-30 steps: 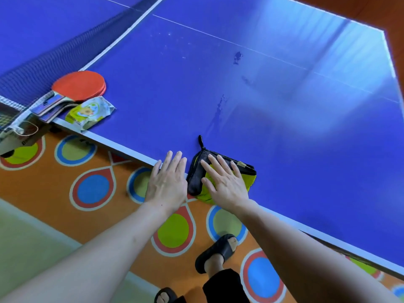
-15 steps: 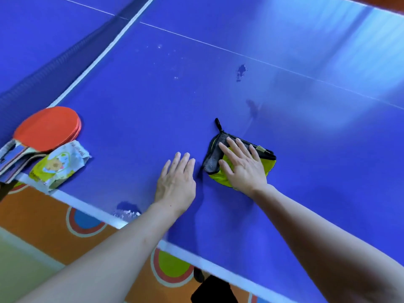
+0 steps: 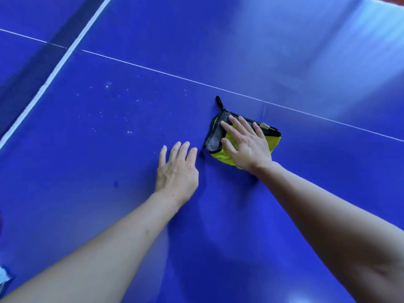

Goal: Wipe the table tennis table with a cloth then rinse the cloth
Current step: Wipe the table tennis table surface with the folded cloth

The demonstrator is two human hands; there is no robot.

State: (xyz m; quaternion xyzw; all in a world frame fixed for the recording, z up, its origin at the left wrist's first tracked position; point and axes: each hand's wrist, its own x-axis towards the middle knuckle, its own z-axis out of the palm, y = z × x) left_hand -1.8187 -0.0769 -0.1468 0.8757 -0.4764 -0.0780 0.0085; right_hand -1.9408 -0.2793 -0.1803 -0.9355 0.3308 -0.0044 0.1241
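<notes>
Right hand (image 3: 248, 147), fingers straight, presses the folded cloth (image 3: 242, 136) at frame centre; left hand (image 3: 177, 169) lies flat on the table (image 3: 218, 248). Risk: white specks (image 3: 122, 112), centre-left, stay unwiped.

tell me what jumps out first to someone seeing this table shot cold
The yellow-green and grey folded cloth stands out against the deep blue table, lying just short of the thin white centre line, with the right hand pressed flat on it. The left hand rests open on the bare surface right beside the cloth. To the left of the hands, a scatter of pale specks marks the blue top.
</notes>
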